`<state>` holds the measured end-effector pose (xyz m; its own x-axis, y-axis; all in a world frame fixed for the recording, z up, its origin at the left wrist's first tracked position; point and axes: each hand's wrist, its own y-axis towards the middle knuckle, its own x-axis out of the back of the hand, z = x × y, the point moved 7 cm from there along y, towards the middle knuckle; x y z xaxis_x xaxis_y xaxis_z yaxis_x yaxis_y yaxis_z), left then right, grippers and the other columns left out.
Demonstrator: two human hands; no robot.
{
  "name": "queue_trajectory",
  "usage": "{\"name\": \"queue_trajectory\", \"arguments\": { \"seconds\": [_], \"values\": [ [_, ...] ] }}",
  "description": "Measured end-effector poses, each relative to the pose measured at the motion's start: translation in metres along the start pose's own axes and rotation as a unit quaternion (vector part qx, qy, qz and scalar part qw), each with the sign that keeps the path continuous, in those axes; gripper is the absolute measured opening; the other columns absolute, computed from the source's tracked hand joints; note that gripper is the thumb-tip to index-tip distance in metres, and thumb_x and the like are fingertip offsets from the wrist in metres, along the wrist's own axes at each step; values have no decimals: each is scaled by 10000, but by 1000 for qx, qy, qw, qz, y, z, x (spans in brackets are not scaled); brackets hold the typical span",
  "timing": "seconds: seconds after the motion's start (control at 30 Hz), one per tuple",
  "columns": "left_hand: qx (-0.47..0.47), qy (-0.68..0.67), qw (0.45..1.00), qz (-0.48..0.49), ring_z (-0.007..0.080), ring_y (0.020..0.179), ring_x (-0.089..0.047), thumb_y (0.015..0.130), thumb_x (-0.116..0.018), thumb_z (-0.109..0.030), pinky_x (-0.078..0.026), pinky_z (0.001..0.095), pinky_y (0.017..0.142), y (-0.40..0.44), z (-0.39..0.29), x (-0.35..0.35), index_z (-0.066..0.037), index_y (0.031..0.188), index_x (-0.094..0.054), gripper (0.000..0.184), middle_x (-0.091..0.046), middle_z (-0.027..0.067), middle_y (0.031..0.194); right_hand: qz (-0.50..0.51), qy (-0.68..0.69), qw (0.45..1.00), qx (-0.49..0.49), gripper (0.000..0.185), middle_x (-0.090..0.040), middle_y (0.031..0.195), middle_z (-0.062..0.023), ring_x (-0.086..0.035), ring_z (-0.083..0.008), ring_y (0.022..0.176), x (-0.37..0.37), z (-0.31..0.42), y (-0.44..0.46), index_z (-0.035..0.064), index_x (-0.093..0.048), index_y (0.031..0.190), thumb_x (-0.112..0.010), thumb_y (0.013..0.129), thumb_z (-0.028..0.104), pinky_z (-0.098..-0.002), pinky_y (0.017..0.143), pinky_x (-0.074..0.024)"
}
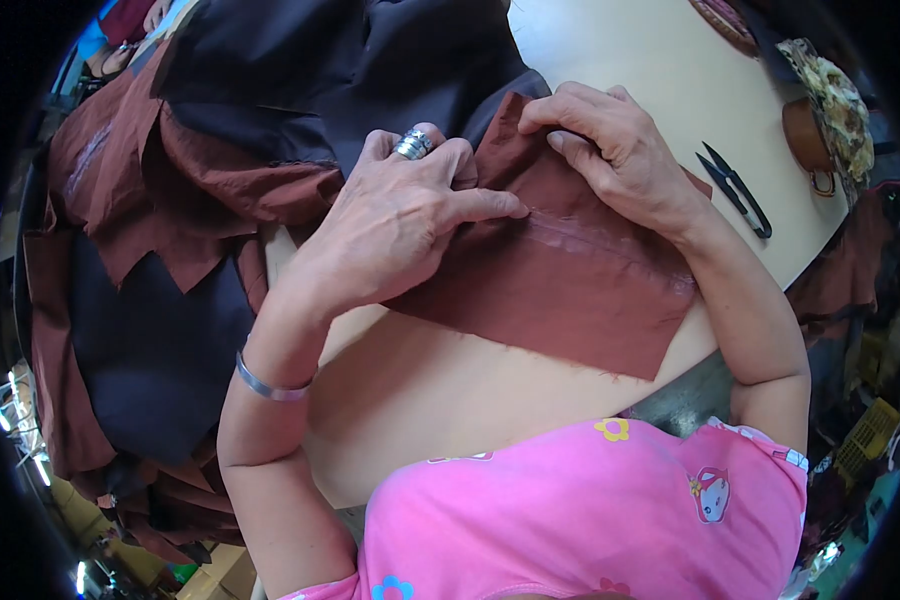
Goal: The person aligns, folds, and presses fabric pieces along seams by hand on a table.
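Observation:
A reddish-brown piece of fabric (580, 290) with a seam line across it and a frayed lower edge lies on the table under both hands. My left hand (400, 205), wearing a ring, has its fingers curled at the fabric's left part, and its thumb lies along the seam line. At the upper edge, my right hand (620, 150) pinches the same cloth between thumb and bent fingers. Black fabric (370, 90) joins or lies against the brown piece behind the hands; the exact join is hidden.
Black thread snips (735, 190) lie right of my right hand on the cream table (400, 400). More brown fabric (210, 170) and black cloth (150, 340) drape over the left side. A brown tape-like roll (806, 135) stands at the right edge. Another person's hand (155, 15) shows top left.

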<state>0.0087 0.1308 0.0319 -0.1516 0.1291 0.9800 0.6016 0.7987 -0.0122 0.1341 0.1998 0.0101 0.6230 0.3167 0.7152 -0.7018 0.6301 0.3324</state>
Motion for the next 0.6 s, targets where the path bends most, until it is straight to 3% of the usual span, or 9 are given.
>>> {"name": "queue_trajectory", "arguments": {
  "seconds": [0.17,0.47,0.6],
  "values": [
    [4,8,996,-85,204,941,-488,781,-601,-90,-323,351,795,7,-17,-4,-170,943,-627,182,-538,-5,958,-6,29,1000,9,266,-640,1053,-49,-595,-215,975,3,-4,0,97,-608,1061,-569,806,34,-347,877,-386],
    [-22,22,995,-95,203,906,-509,808,-575,-97,-325,345,792,9,-17,-10,-141,887,-604,95,-554,1,889,-19,-8,999,27,283,-634,1072,-45,-589,-211,989,1,-5,-3,102,-596,1092,-558,820,34,-336,876,-376],
    [-5,-8,999,-49,212,875,-492,811,-559,-75,-327,350,773,10,-15,-14,-129,883,-608,102,-525,16,841,-13,2,999,34,258,-633,1056,-37,-586,-201,978,-2,-3,-2,101,-594,1071,-551,825,34,-334,864,-370]
  ]
}}
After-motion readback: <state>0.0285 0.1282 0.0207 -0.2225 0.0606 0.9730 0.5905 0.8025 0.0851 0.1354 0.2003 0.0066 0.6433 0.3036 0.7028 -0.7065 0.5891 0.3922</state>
